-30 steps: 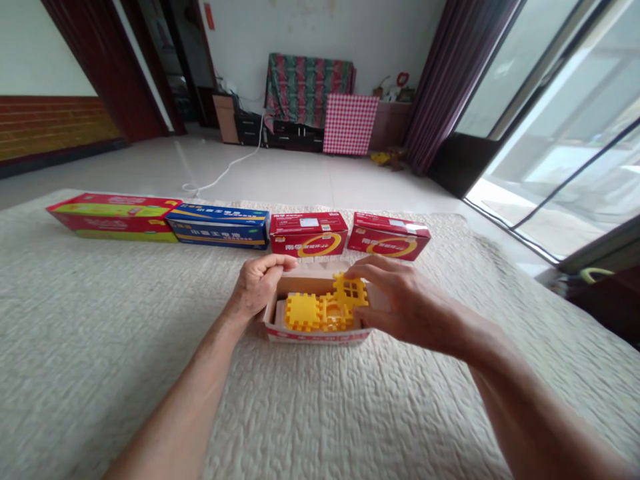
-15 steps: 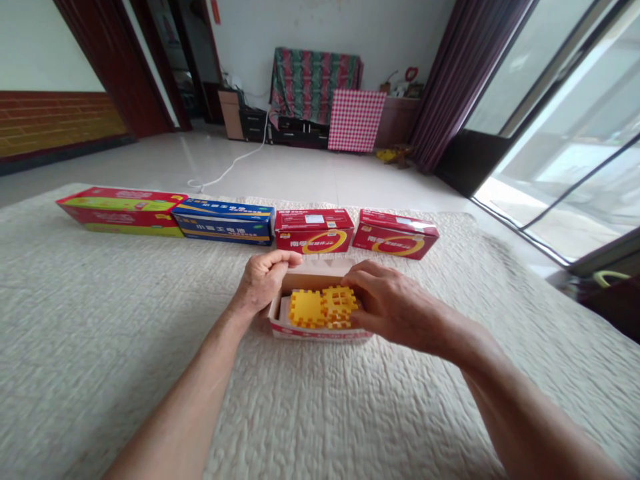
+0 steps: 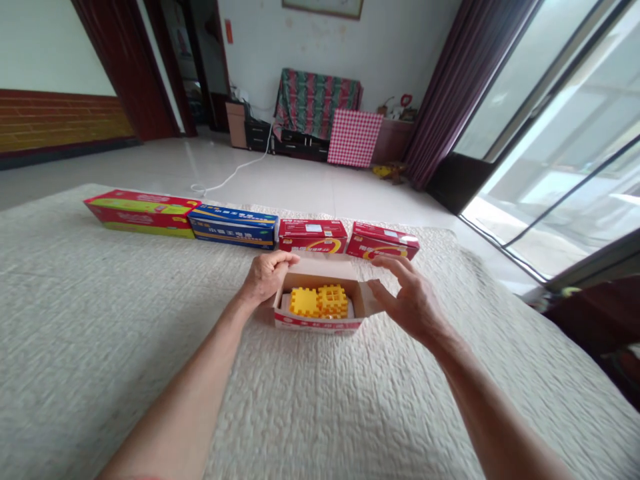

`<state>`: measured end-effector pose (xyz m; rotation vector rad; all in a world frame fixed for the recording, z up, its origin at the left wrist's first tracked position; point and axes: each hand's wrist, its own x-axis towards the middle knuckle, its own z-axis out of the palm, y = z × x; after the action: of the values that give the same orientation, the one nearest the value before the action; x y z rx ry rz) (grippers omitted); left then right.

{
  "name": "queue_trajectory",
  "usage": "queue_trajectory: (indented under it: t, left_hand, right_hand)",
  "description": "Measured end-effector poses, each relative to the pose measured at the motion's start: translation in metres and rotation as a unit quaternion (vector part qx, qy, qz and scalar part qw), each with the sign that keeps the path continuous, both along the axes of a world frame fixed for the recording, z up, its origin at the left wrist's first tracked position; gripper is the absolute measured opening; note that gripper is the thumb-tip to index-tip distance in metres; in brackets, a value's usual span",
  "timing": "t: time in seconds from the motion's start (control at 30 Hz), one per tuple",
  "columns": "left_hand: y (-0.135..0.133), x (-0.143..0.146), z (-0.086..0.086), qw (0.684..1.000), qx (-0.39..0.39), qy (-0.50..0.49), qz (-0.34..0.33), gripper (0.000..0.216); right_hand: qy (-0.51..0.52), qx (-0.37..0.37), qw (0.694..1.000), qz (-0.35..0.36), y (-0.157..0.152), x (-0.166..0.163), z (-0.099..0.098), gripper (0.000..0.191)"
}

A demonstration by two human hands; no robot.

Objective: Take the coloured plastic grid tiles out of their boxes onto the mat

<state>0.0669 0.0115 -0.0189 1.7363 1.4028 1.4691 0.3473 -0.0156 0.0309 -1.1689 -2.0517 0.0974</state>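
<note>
Right hand [image 3: 406, 299], spread open and empty, hovers at the right edge of the open red-and-white cardboard box [image 3: 317, 325]; the left hand [image 3: 266, 277] curls at its back-left corner, grip hidden. Inside lie at least 2 yellow notched plastic squares [image 3: 303, 302]. Knocking the beige end flap [image 3: 369, 303] could probably tip everything out.

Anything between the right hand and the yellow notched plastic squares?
Sideways, the right side flap and right wall of the open red-and-white cardboard box stand between the right hand and the yellow notched plastic squares. From above, nothing visible blocks them.
</note>
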Motion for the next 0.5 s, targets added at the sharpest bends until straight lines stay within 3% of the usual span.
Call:
queue_trajectory:
  t: [0.1,0.2,0.37,0.5]
  left_hand:
    - [0.002,-0.009,0.000,0.998,0.004,-0.065,0.025,0.021]
    - [-0.002,-0.016,-0.003,0.980,-0.015,-0.186,0.068,0.023]
    - [-0.022,-0.010,-0.011,0.902,-0.071,-0.401,0.140,0.036]
    - [-0.035,-0.001,-0.019,0.842,-0.068,-0.513,0.150,0.040]
  right_hand:
    - [0.120,-0.021,0.990,-0.076,0.001,0.002,-0.024,0.033]
    - [0.242,-0.059,0.959,-0.135,-0.004,-0.003,-0.046,0.043]
    - [0.347,-0.052,0.920,-0.176,-0.022,-0.020,-0.073,0.049]
    - [0.314,-0.002,0.940,-0.134,-0.030,-0.028,-0.092,0.051]
